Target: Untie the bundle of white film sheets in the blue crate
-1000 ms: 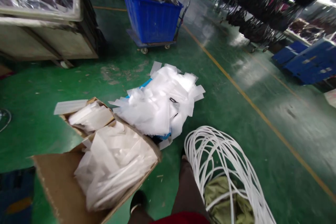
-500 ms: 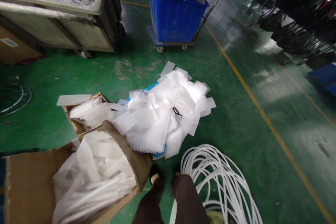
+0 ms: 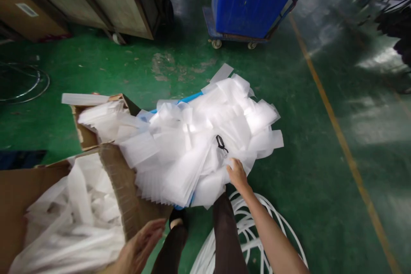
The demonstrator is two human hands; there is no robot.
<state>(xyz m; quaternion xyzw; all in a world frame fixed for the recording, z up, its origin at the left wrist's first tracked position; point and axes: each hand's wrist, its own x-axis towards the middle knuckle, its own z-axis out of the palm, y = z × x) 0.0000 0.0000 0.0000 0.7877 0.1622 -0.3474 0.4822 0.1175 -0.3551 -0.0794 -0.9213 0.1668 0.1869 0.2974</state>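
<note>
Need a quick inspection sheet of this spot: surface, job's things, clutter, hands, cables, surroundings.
Surface: green floor, scuffed, with a yellow line.
Job's things: pile of white foam sheets; a small black item lies on it.
Clutter: two cardboard boxes, near and far, stuffed with white sheets.
Hands: right hand on the pile's near edge; left hand open, beside the near box.
Cables: white tubing coil by the feet; dark loop at left.
Surroundings: blue wheeled cart, large bin.

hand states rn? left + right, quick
Left hand: open, fingers spread, beside the cardboard box, holding nothing.
Right hand: on the pile of white foam sheets; grip cannot be told.
</note>
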